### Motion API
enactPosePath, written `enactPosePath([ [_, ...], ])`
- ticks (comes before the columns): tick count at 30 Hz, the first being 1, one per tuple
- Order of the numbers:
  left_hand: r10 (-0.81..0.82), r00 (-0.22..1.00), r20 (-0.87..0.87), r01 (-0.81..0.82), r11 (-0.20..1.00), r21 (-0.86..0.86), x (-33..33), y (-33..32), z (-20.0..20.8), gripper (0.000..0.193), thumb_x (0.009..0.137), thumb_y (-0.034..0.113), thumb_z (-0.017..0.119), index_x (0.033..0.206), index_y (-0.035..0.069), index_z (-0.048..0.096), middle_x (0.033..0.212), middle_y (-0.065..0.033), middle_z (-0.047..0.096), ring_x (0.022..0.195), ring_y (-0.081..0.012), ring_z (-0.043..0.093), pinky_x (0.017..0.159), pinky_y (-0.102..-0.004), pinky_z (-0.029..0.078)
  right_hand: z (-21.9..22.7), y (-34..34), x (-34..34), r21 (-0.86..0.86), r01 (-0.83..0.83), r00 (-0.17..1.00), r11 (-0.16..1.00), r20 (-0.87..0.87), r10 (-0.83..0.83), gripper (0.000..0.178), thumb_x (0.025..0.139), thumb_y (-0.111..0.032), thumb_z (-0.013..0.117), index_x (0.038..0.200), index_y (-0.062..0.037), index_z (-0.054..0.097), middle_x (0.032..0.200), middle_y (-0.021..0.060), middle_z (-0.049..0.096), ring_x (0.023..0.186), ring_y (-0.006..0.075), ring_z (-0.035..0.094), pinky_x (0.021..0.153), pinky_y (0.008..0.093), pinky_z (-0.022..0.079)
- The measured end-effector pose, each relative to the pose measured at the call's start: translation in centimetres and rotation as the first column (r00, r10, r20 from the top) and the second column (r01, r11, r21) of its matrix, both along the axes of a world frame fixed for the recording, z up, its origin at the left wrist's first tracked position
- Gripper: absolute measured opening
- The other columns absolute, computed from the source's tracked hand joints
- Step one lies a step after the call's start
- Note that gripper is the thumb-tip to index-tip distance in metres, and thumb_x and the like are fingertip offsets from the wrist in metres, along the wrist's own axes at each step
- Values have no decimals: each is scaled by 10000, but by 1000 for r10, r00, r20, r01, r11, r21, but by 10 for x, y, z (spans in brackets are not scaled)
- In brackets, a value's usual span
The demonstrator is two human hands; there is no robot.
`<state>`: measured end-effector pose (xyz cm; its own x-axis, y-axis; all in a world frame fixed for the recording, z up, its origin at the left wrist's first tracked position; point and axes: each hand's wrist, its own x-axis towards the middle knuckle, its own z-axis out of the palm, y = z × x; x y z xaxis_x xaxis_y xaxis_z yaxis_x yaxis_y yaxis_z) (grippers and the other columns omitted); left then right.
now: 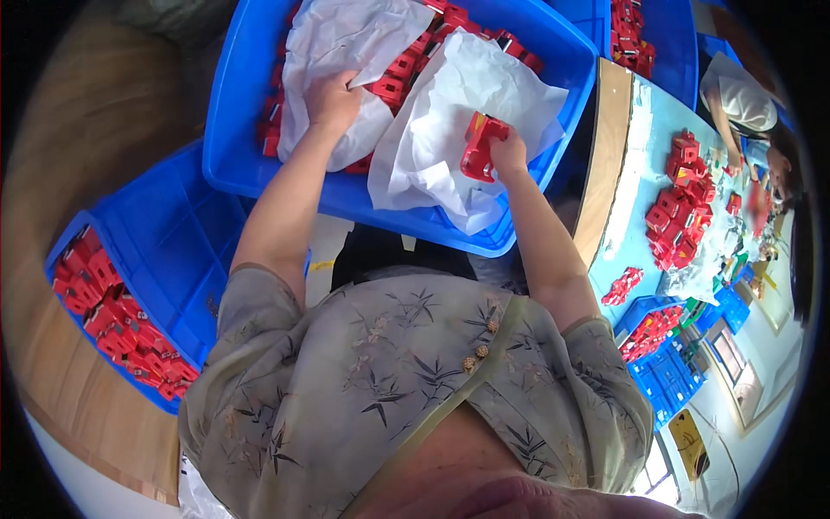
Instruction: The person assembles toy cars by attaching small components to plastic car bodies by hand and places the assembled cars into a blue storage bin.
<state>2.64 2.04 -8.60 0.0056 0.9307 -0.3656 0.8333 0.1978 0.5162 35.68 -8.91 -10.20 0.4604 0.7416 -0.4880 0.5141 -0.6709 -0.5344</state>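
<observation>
Red part (478,149) in right hand, paper in left

Findings: the right hand (510,156) grasps the red part by its right side, over the right paper sheet (493,82) within the blue bin (238,112); whether part and paper touch cannot be told. The left hand (333,104) appears to pinch the edge of the left paper sheet (346,39). Other red parts (393,82) show in the gap between the sheets.

Assessment: good handling likely calls for keeping the left sheet's edge clear of the parts and setting the held part down flat, without knocking its neighbours. The crumpled right sheet is best smoothed first; a loose fold could catch a corner, and dropping risks scuffs.
</observation>
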Motion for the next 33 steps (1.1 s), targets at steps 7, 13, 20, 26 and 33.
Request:
enactPosePath([
  [7,-98,915,392,136,988,-70,46,0,121,433,839,235,666,1241,76,646,1077,-112,718,975,-223,676,868,-335,511,-5,0,7,-25,-10,995,1000,-101,7,377,847,-112,611,1203,10,616,1072,225,697,1011,356,677,856,415,526],
  [13,-169,784,597,395,878,-270,133,-10,174,395,869,114,647,1256,41,621,1066,-61,682,913,-131,631,769,-292,521,14,-7,18,-46,33,958,998,-282,-45,359,872,-127,598,1212,-15,619,1113,245,682,1059,395,654,903,430,518],
  [20,-97,791,605,463,741,-487,195,-33,55,425,883,213,648,1283,81,602,1079,-51,655,890,-130,600,687,-313,520,68,-70,33,84,-574,806,815,-118,580,320,850,-133,604,1125,30,587,1021,285,668,987,440,648,845,493,524],
  [26,-472,807,355,552,816,-170,192,-65,-11,477,891,255,655,1334,101,568,1187,-109,653,1053,-215,626,881,-365,509,168,-87,64,178,-523,841,834,-49,538,314,836,-15,527,1139,-9,611,1029,229,682,991,407,654,876,449,525],
  [33,-292,766,573,347,938,14,220,-116,-29,440,865,364,655,1231,124,617,1136,-145,672,1077,-330,626,911,-438,503,137,-4,37,248,-368,893,896,-177,415,401,867,-109,561,1261,-39,591,1070,247,684,1027,381,670,882,400,527],
])
